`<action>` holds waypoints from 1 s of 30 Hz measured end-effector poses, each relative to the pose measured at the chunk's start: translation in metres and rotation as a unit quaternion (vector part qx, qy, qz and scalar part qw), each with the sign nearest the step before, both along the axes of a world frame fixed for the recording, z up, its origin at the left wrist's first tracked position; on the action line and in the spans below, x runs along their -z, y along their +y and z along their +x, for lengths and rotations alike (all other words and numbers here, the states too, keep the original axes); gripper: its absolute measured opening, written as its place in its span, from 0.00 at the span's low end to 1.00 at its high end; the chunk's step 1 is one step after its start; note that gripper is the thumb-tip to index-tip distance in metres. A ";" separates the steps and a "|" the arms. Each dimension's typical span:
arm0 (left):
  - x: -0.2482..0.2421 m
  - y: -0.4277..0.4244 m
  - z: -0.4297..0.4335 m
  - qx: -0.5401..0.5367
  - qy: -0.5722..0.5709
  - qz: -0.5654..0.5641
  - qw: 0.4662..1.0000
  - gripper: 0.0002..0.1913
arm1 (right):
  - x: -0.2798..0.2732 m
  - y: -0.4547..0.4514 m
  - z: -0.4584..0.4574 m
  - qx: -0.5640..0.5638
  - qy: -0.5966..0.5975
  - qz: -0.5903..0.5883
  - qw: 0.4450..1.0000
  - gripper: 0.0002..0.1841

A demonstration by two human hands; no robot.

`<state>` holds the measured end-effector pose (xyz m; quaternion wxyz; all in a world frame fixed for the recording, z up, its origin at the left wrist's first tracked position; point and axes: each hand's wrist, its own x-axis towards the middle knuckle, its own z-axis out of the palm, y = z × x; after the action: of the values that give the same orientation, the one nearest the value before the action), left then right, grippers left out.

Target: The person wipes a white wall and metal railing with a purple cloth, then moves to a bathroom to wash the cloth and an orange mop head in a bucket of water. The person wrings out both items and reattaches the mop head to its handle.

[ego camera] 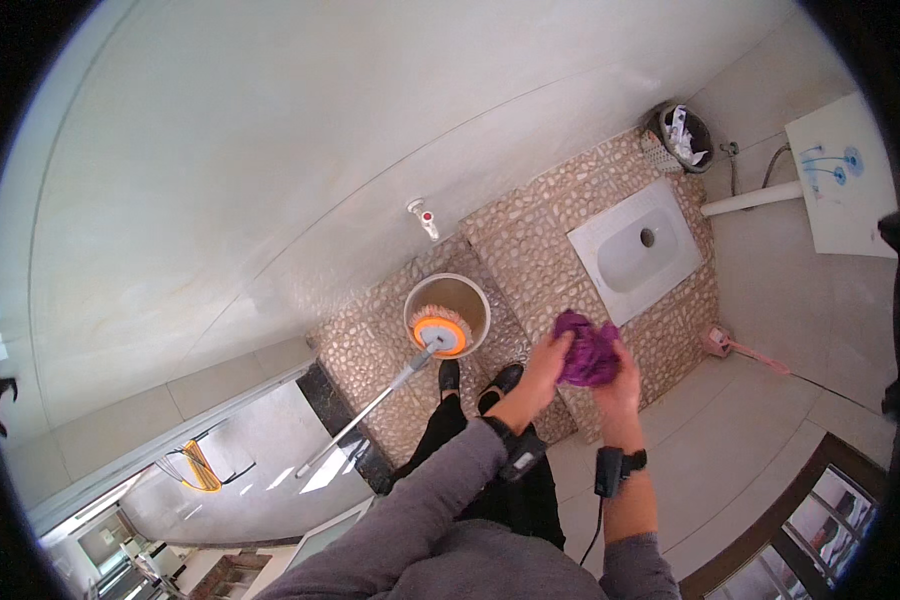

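Observation:
A bunched purple cloth (589, 352) is held between both hands, in front of my body and above the pebble-patterned floor. My left hand (546, 361) grips its left side, and my right hand (621, 381) grips the right side. Fingers behind the cloth are partly hidden. To the left of my hands stands a round bucket (484, 300) holding murky liquid. A round mop head with an orange rim (463, 341) rests in it, and its metal handle (367, 411) leans out toward the lower left.
A wall tap (424, 217) sits above the bucket. On a raised step, a squat toilet (630, 251) is set in the floor. A waste bin (701, 150) fills the far corner. A pink toilet brush (720, 343) stands by the right wall, below a cistern (844, 180).

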<state>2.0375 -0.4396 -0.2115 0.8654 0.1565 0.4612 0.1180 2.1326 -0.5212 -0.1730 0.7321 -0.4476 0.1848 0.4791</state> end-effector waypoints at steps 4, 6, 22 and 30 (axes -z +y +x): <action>0.042 0.049 -0.090 -0.087 -0.060 -0.053 0.993 0.18 | 0.061 0.057 -0.058 -0.034 0.137 -0.005 0.990 0.17; 0.055 0.066 -0.113 -0.073 -0.035 -0.077 0.994 0.20 | 0.086 0.081 -0.085 -0.055 0.154 0.010 0.986 0.16; 0.210 0.108 -0.225 0.055 0.330 0.139 0.932 0.18 | 0.206 0.078 -0.083 -0.029 0.271 -0.053 0.961 0.16; 0.308 0.069 -0.298 0.524 0.463 0.388 0.601 0.29 | 0.267 0.084 -0.098 0.029 0.267 -0.060 0.962 0.20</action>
<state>1.7397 -0.3707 -0.5192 0.3080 0.7257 0.5499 -0.2758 2.0345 -0.4375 -0.4405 0.6417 -0.3411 0.4142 0.5480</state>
